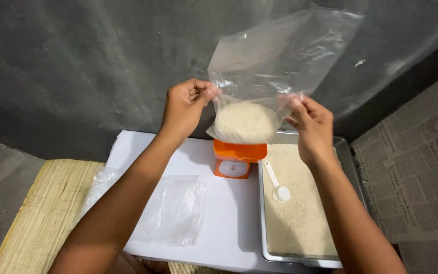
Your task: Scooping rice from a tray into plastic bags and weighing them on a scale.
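Both hands up over the far edge of the worktop [229, 223], a clear plastic bag [280, 56] stretched between them. Left hand [186, 104]: grip pressed together, pinching the bag's left side just above the fill. Right hand [313, 124]: fingers likewise closed on the right side of the film.

The bag hangs in the air directly above the orange scale [238, 157], which stands at the far edge, touching the metal tray's left wall. Whether the bag's bottom rests on the scale, I cannot tell. White rice [245, 122] fills only the bottom; the top part stands empty and crumpled.

Handling, as I judge it: thin film, soft and slick, no stiffness of its own. The weight sits low, so the bag will sag and swing. Best held on both sides close above the grain, as now.

Metal tray [353, 177] along the right edge, spread with rice, a white scoop [277, 185] lying in it. Spare clear bags [171, 208] lie flat near the front left. Bamboo mat [41, 213] beside the worktop, left.
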